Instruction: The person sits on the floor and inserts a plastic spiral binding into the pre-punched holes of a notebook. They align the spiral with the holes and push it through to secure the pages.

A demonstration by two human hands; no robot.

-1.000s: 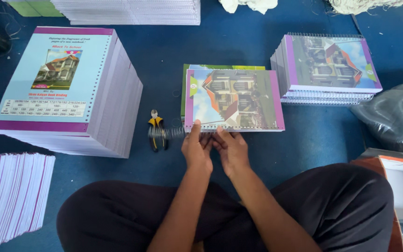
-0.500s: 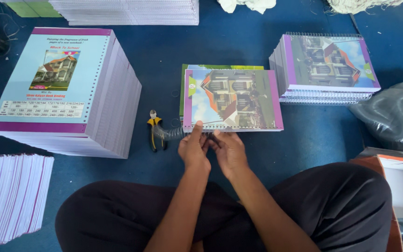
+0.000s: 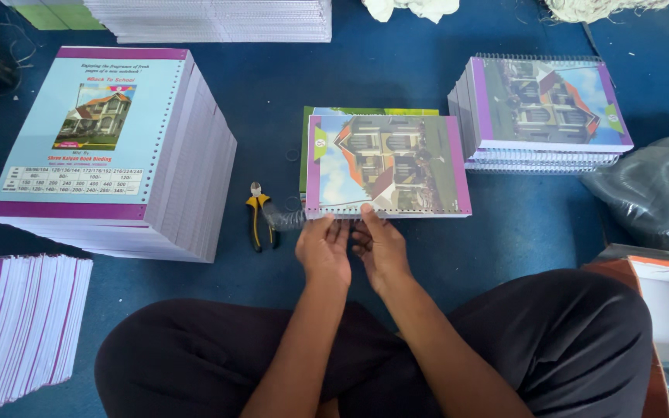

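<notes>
The person is sitting cross-legged on a blue floor. A notebook with a house picture on its cover is lying at centre frame, punched edge facing the person. The left hand and the right hand are meeting at that lower edge, fingers curled and pinching a wire coil that is trailing out to the left. Judgement: the coil is threading best if both hands are keeping it level with the holes and turning it evenly. Pliers are lying just left of the coil. A tall stack of sheets is standing at upper left; bound notebooks are piling at upper right.
</notes>
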